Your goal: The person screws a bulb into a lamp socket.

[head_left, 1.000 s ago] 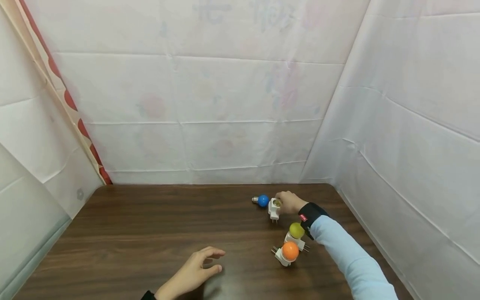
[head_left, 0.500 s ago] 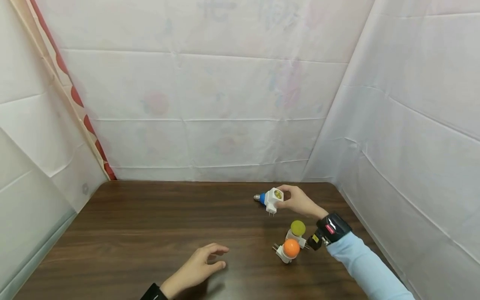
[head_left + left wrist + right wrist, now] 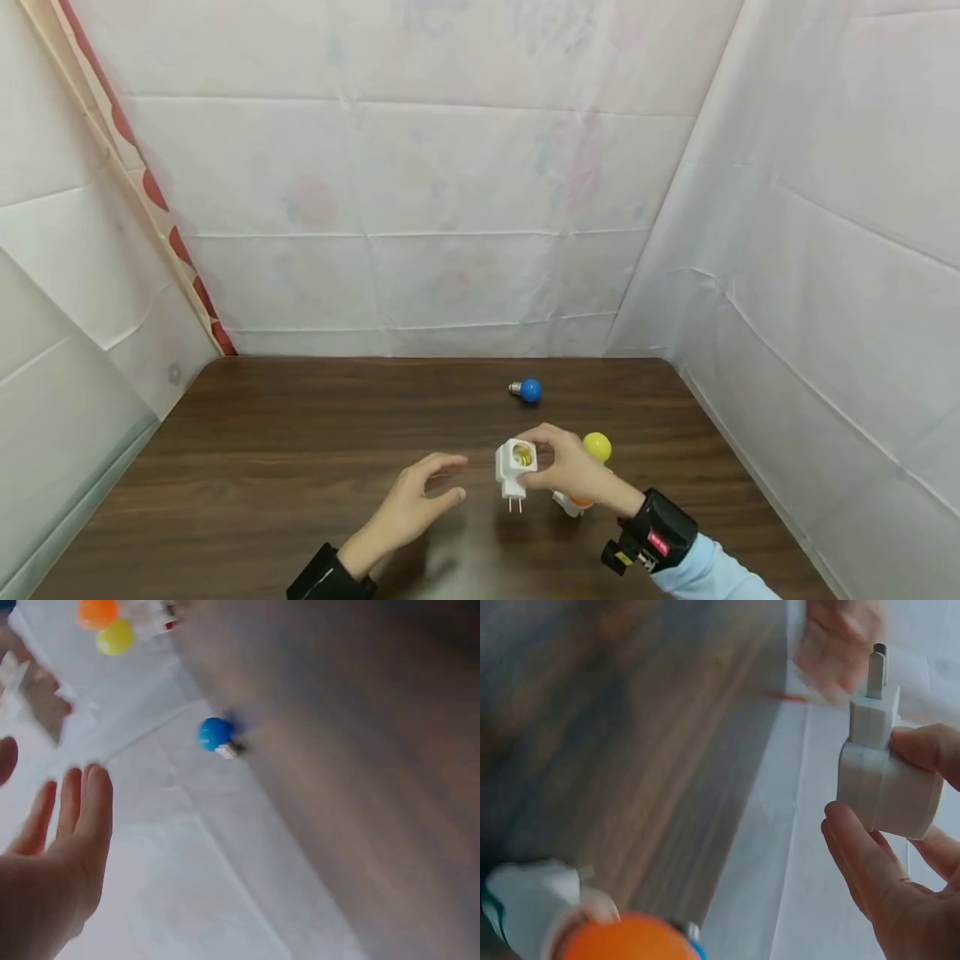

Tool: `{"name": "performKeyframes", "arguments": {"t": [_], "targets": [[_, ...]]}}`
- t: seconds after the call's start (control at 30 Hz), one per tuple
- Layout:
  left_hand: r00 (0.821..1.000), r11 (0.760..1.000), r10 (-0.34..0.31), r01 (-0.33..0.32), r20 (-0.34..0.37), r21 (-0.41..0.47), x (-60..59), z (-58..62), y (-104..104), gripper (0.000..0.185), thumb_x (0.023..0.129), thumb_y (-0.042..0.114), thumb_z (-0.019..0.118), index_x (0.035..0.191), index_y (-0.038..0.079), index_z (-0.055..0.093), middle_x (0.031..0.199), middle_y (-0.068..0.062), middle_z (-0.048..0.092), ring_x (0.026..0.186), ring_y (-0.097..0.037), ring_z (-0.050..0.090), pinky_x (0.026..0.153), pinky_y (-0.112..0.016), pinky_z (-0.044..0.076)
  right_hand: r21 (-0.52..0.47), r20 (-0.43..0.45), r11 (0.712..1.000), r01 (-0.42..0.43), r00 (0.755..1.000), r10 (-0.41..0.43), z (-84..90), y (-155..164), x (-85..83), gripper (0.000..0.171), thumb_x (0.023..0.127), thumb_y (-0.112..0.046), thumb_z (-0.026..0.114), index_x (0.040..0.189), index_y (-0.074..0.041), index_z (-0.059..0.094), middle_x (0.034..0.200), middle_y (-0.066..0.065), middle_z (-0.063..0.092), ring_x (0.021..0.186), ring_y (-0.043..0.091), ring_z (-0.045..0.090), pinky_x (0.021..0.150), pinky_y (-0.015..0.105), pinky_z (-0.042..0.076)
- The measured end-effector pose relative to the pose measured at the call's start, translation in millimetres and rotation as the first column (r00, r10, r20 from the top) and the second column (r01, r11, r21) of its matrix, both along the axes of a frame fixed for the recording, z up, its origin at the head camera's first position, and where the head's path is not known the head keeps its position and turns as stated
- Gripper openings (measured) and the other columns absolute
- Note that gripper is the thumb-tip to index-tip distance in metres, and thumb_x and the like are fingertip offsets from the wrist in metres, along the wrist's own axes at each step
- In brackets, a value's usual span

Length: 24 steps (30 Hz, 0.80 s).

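Note:
My right hand pinches a white plug-in lamp socket between thumb and fingers, above the table. Its round brass-lined opening shows in the head view, with two prongs pointing down. To its left, my left hand hovers with fingers apart and loosely bent, holding nothing; a gap separates it from the socket. A blue bulb lies on its side farther back. Behind the right hand are a yellow bulb and an orange bulb, the latter mostly covered by that hand in the head view.
The brown wooden table has white cloth walls at its back and sides. A white socket under the orange bulb stands close to the right hand. A red-edged strip runs down the left corner.
My right hand has lifted the white lamp socket from beside the blue bulb and carried it toward the left hand. The left hand has shifted slightly up and right.

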<state>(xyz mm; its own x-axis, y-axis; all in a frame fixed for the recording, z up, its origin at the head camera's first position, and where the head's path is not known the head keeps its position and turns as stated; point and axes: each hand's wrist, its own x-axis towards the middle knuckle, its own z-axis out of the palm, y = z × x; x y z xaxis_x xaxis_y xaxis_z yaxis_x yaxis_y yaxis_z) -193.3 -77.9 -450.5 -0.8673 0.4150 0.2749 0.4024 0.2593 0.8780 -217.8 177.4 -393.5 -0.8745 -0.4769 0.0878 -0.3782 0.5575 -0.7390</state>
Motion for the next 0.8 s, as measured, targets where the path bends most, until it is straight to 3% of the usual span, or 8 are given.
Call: {"name": "performKeyframes", "arguments": {"t": [0.1,0.23,0.5,0.7,0.8], "targets": [[1.0,1.0,-0.011,0.011,-0.014,0.024,-2.5,11.2,8.8,0.042,0.082,0.018,0.069,0.121,0.01,0.056,0.119,-0.007,0.058,0.111,-0.028,0.055,0.094,-0.036,0.046,0.022,0.013,0.999,-0.04,0.999,0.039,-7.0,-9.4,5.7,0.043,0.074,-0.016,0.076,0.113,-0.011,0.061,0.098,-0.002,0.055,0.096,0.019,0.059,0.078,0.021,0.051],[0.996,0.999,-0.045,0.042,-0.078,-0.033,-1.7,16.4,17.2,0.049,0.078,0.018,0.072,0.122,0.005,0.054,0.119,-0.006,0.057,0.111,-0.028,0.055,0.092,-0.037,0.047,0.01,0.027,0.997,-0.08,0.996,0.08,-13.5,-18.2,9.4,0.042,0.074,-0.014,0.075,0.113,-0.011,0.061,0.095,0.001,0.053,0.094,0.019,0.06,0.074,0.018,0.051],[0.985,0.994,-0.033,0.015,-0.17,-0.106,1.9,12.4,22.6,0.047,0.076,0.017,0.074,0.119,0.009,0.057,0.114,0.002,0.058,0.103,-0.017,0.058,0.087,-0.03,0.05,0.004,0.024,0.996,-0.084,0.996,0.084,-18.5,-28.2,15.3,0.042,0.071,-0.01,0.075,0.111,-0.009,0.063,0.093,-0.001,0.053,0.089,0.01,0.059,0.071,0.015,0.051],[0.979,0.997,-0.009,-0.007,-0.203,-0.08,2.4,9.5,23.5,0.042,0.074,0.014,0.076,0.113,0.01,0.061,0.107,0.006,0.057,0.098,-0.013,0.059,0.084,-0.026,0.051,0.027,-0.008,0.997,-0.066,0.998,0.066,-17.9,-31.5,18.2,0.044,0.071,-0.014,0.076,0.111,-0.007,0.062,0.096,0.0,0.056,0.091,0.014,0.059,0.071,0.014,0.05],[0.978,0.998,0.002,-0.015,-0.208,-0.062,3.1,10.1,23.4,0.041,0.073,0.013,0.076,0.111,0.008,0.062,0.105,0.005,0.058,0.095,-0.013,0.06,0.083,-0.024,0.052,-0.019,0.044,0.999,-0.05,0.998,0.051,-18.0,-32.1,19.8,0.048,0.073,-0.013,0.076,0.116,-0.004,0.057,0.104,0.005,0.056,0.094,0.019,0.061,0.072,0.015,0.051]]}}
